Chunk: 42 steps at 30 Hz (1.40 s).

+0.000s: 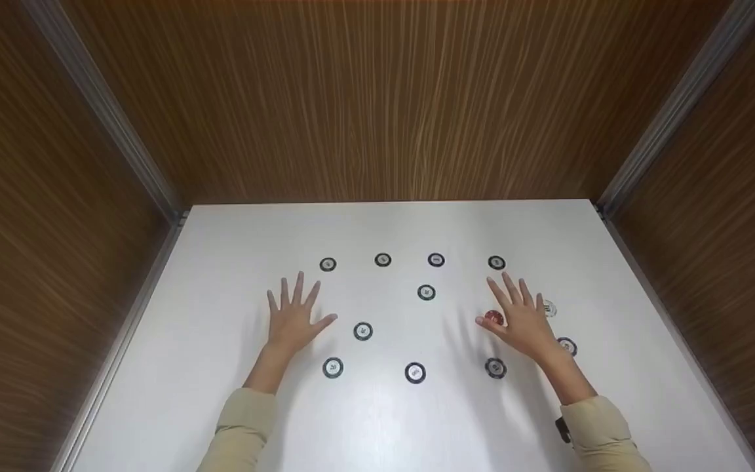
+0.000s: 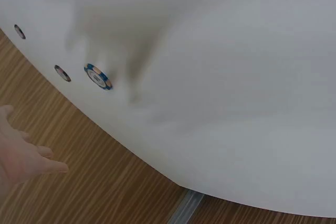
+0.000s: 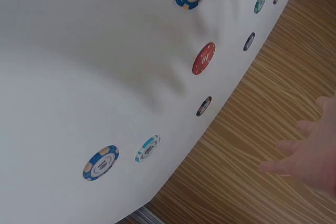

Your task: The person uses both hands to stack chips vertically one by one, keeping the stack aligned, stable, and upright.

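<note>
Probably the poker chips [image 1: 363, 331] are light, stiff and hard to break, with smooth faces that could slide under a fingertip. They lie flat and apart on the white table [image 1: 377, 419], so the edge looks the best place to take hold: thumb and forefinger on opposite sides of the rim (pressing on the face might just skid one along).

Both hands are empty, fingers straight and spread. The left hand [image 1: 292, 324] hovers palm down at the left of the spread; its forearm slants inward. The right hand [image 1: 525, 324] hovers likewise, with the red chip [image 1: 494, 318] seen below its thumb and forefinger and a pale chip [image 1: 550, 308] just beside its little finger in the head view.
</note>
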Each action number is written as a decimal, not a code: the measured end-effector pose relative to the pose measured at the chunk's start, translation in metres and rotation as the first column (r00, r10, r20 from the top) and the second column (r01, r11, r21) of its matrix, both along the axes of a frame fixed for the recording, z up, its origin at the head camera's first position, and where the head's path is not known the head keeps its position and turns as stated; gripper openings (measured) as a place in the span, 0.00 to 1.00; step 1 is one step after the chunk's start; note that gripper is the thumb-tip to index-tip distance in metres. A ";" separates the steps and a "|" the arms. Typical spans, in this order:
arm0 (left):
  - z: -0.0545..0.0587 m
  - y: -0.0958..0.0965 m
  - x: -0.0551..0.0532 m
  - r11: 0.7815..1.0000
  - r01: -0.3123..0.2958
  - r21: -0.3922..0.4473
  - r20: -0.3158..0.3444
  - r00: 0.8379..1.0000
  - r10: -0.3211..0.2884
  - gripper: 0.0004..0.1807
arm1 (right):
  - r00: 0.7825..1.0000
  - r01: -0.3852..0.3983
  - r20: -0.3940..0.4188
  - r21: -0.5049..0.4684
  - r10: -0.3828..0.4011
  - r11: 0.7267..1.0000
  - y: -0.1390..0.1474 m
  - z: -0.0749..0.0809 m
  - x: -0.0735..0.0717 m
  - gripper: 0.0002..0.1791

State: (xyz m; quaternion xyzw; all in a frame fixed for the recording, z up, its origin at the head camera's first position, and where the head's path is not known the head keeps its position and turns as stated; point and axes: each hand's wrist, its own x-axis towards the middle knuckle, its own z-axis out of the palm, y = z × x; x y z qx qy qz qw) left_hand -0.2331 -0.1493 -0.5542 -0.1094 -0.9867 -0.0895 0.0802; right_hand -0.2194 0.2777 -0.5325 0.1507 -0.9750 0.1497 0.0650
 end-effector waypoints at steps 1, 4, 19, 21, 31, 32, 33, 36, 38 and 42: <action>-0.001 0.004 0.001 1.000 0.011 0.002 0.005 1.000 -0.011 0.43 | 1.000 -0.003 0.004 -0.006 0.003 1.000 -0.001 -0.002 0.001 0.44; -0.002 0.019 0.007 0.999 0.051 -0.002 0.010 0.999 -0.051 0.43 | 1.000 -0.007 0.018 -0.017 0.008 1.000 -0.001 -0.008 0.004 0.44; -0.028 0.103 0.050 0.903 0.427 0.057 0.057 0.901 -0.430 0.37 | 0.994 -0.054 0.092 -0.104 0.064 0.993 -0.003 -0.035 0.030 0.35; -0.034 0.108 0.055 0.888 0.451 0.089 0.071 0.886 -0.458 0.36 | 0.989 -0.043 0.137 -0.099 0.056 0.994 -0.004 -0.036 0.032 0.34; -0.053 0.122 0.064 0.891 0.448 0.068 0.133 0.881 -0.453 0.37 | 0.976 -0.015 0.215 -0.078 0.032 0.997 -0.008 -0.040 0.041 0.26; -0.053 0.123 0.065 0.895 0.440 0.072 0.145 0.883 -0.446 0.36 | 0.977 -0.015 0.212 -0.073 0.030 0.997 -0.008 -0.041 0.042 0.25; -0.055 0.123 0.065 0.898 0.433 0.077 0.156 0.884 -0.440 0.36 | 0.977 -0.011 0.213 -0.067 0.025 0.998 -0.008 -0.042 0.043 0.25; -0.057 0.126 0.068 0.909 0.404 0.100 0.177 0.892 -0.416 0.34 | 0.974 0.005 0.225 -0.040 0.004 0.999 -0.009 -0.046 0.045 0.24; -0.059 0.128 0.070 0.916 0.384 0.118 0.172 0.901 -0.399 0.33 | 0.972 0.016 0.235 -0.025 -0.010 1.000 -0.010 -0.048 0.047 0.25; -0.060 0.134 0.072 0.929 0.347 0.125 0.145 0.920 -0.363 0.31 | 0.972 0.022 0.233 0.003 -0.022 1.000 -0.011 -0.051 0.050 0.25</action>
